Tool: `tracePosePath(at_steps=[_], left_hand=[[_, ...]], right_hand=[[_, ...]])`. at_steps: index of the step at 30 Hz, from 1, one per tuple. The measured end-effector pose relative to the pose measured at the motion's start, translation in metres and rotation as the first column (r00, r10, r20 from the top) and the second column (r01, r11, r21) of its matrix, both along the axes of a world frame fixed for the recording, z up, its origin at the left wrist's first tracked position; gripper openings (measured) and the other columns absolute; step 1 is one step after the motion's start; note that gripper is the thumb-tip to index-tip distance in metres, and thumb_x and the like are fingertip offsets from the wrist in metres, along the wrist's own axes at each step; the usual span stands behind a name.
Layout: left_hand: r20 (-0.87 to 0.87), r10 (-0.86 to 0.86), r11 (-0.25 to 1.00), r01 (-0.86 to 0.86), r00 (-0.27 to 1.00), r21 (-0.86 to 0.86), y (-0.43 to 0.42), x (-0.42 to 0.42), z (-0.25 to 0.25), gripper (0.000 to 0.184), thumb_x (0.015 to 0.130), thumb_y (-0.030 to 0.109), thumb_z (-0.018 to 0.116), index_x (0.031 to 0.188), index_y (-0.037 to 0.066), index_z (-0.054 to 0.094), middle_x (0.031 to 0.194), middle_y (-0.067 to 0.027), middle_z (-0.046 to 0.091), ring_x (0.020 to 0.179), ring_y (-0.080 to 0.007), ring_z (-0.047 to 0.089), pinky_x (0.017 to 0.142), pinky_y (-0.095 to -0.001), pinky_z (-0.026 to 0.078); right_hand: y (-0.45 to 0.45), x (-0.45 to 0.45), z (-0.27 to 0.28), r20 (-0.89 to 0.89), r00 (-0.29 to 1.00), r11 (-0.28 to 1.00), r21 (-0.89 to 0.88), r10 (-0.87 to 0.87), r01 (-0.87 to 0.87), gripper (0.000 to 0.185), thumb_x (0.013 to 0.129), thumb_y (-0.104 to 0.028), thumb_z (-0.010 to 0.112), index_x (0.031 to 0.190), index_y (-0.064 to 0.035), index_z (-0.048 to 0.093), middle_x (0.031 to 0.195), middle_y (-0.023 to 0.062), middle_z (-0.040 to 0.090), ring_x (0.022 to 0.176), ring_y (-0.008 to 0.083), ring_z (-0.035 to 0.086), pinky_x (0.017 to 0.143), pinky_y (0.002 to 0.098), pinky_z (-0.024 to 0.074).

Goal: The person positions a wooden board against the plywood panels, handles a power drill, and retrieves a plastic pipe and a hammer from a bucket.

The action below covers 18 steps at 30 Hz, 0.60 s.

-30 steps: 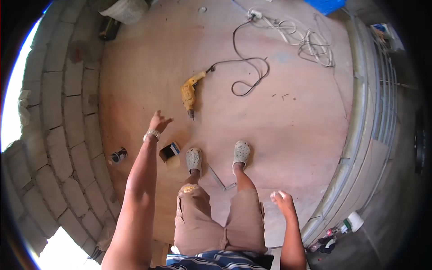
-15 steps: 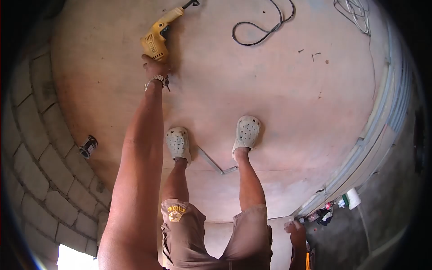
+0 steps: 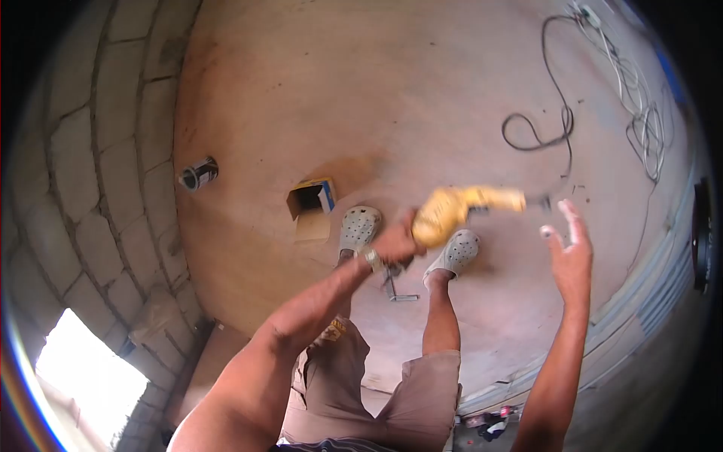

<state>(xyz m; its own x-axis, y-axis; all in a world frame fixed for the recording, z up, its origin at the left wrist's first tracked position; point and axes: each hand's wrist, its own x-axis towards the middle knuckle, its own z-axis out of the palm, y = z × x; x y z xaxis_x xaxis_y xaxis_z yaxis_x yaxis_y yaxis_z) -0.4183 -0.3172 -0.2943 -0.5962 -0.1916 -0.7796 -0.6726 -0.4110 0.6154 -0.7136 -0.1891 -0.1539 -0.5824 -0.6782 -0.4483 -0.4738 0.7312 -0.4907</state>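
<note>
My left hand (image 3: 398,242) is closed around the front end of a yellow power drill (image 3: 443,217), holding it above the floor between my feet. The drill is slightly blurred, with its handle pointing right and a black cord coming off the handle's end. Just beyond that end, my right hand (image 3: 574,256) is raised with fingers apart, holding nothing. Whether its fingertips touch the cord I cannot tell. A bent metal bar (image 3: 404,298) lies on the floor below the drill, partly hidden by my left hand and wrist.
An open cardboard box (image 3: 312,218) stands left of my feet, with a dark can (image 3: 199,174) lying farther left by the block wall (image 3: 83,143). The black cord (image 3: 566,124) loops across the floor at right, near tangled white cable (image 3: 646,143). Pipes (image 3: 651,290) run along the right edge.
The drill, held in my left hand, has swung right and closer to my body. My right hand has risen from beside my leg toward the drill's cord end. The view has shifted, revealing the box.
</note>
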Motion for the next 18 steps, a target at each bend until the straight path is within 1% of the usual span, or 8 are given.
tracePosePath(at_steps=[1, 4, 6, 8, 10, 12, 15, 18], left_hand=[[-0.028, -0.058, 0.998, 0.059, 0.998, 0.038, 0.016, 0.013, 0.011, 0.083, 0.06, 0.013, 0.072, 0.134, 0.001, 0.035, 0.111, -0.0176, 0.059, 0.106, -0.0262, 0.058, 0.091, -0.034, 0.047], [-0.198, -0.122, 0.991, 0.129, 0.973, 0.02, 0.026, 0.04, 0.064, 0.077, 0.061, 0.01, 0.067, 0.133, 0.008, 0.037, 0.105, -0.0185, 0.06, 0.101, -0.0308, 0.059, 0.086, -0.0382, 0.048], [-0.272, -0.266, 0.963, 0.243, 0.925, -0.115, 0.026, 0.058, 0.071, 0.076, 0.062, 0.007, 0.064, 0.133, 0.007, 0.037, 0.11, -0.0193, 0.056, 0.1, -0.0373, 0.058, 0.085, -0.0411, 0.048], [-0.268, -0.437, 0.898, 0.401, 0.859, -0.18, 0.003, 0.064, 0.086, 0.077, 0.062, 0.007, 0.064, 0.134, 0.008, 0.036, 0.113, -0.0198, 0.054, 0.103, -0.0399, 0.056, 0.086, -0.0421, 0.047], [-0.242, -0.641, 0.765, 0.632, 0.728, -0.124, -0.03, 0.068, 0.088, 0.084, 0.066, 0.011, 0.066, 0.141, 0.006, 0.029, 0.123, -0.0224, 0.051, 0.112, -0.0403, 0.052, 0.092, -0.0427, 0.045], [-0.146, -0.44, 0.84, 0.349, 0.886, -0.415, -0.036, 0.131, 0.036, 0.089, 0.068, 0.017, 0.069, 0.144, 0.004, 0.023, 0.131, -0.0241, 0.047, 0.116, -0.0399, 0.051, 0.096, -0.0426, 0.043], [-0.023, -0.125, 0.766, 0.082, 0.992, -0.638, -0.068, 0.194, 0.063, 0.1, 0.071, 0.027, 0.072, 0.147, 0.0, 0.013, 0.142, -0.0261, 0.037, 0.123, -0.0388, 0.048, 0.103, -0.0412, 0.039], [0.323, 0.066, 0.9, 0.083, 0.944, -0.428, -0.034, 0.323, 0.072, 0.094, 0.078, 0.032, 0.067, 0.147, 0.003, 0.01, 0.14, -0.0262, 0.039, 0.123, -0.0387, 0.048, 0.103, -0.0423, 0.039]], right_hand=[[-0.005, 0.004, -0.008, -0.009, 0.995, 0.992, 0.073, 0.099, -0.098, 0.049, 0.086, -0.023, 0.067, 0.125, 0.0031, 0.053, 0.118, 0.0213, 0.061, 0.112, 0.0303, 0.057, 0.096, 0.0333, 0.0422], [0.037, 0.021, -0.052, 0.574, 0.818, 0.886, 0.395, -0.032, -0.243, 0.065, 0.079, -0.03, 0.074, 0.127, 0.0058, 0.049, 0.118, 0.0233, 0.06, 0.107, 0.0309, 0.061, 0.088, 0.0355, 0.0497], [0.057, 0.047, -0.057, 0.773, 0.328, 0.743, 0.624, -0.543, -0.241, 0.062, 0.078, -0.026, 0.074, 0.126, 0.0053, 0.05, 0.112, 0.0246, 0.063, 0.089, 0.0287, 0.068, 0.067, 0.0344, 0.0553], [0.064, 0.085, -0.046, 0.727, -0.224, 0.758, 0.643, -0.649, -0.111, 0.058, 0.079, -0.022, 0.072, 0.127, 0.0035, 0.049, 0.102, 0.0227, 0.066, 0.072, 0.0234, 0.068, 0.053, 0.0304, 0.0537], [0.064, 0.122, -0.034, 0.745, -0.337, 0.799, 0.6, -0.576, -0.039, 0.055, 0.079, -0.017, 0.07, 0.125, 0.0047, 0.048, 0.097, 0.0194, 0.066, 0.064, 0.0195, 0.064, 0.052, 0.0302, 0.0535], [0.041, 0.178, -0.017, 0.801, -0.153, 0.787, 0.598, -0.579, 0.153, 0.051, 0.079, -0.015, 0.069, 0.121, 0.0051, 0.049, 0.095, 0.0183, 0.066, 0.06, 0.0174, 0.061, 0.05, 0.0291, 0.0522], [0.014, 0.208, 0.016, 0.761, 0.143, 0.756, 0.568, -0.633, 0.324, 0.043, 0.079, -0.012, 0.065, 0.115, 0.0044, 0.05, 0.093, 0.015, 0.066, 0.056, 0.0136, 0.056, 0.047, 0.027, 0.0493], [0.013, 0.217, 0.019, 0.714, 0.369, 0.802, 0.492, -0.595, 0.339, 0.038, 0.078, -0.009, 0.064, 0.113, 0.0024, 0.053, 0.089, 0.0103, 0.065, 0.059, 0.0119, 0.057, 0.048, 0.0257, 0.0481]])
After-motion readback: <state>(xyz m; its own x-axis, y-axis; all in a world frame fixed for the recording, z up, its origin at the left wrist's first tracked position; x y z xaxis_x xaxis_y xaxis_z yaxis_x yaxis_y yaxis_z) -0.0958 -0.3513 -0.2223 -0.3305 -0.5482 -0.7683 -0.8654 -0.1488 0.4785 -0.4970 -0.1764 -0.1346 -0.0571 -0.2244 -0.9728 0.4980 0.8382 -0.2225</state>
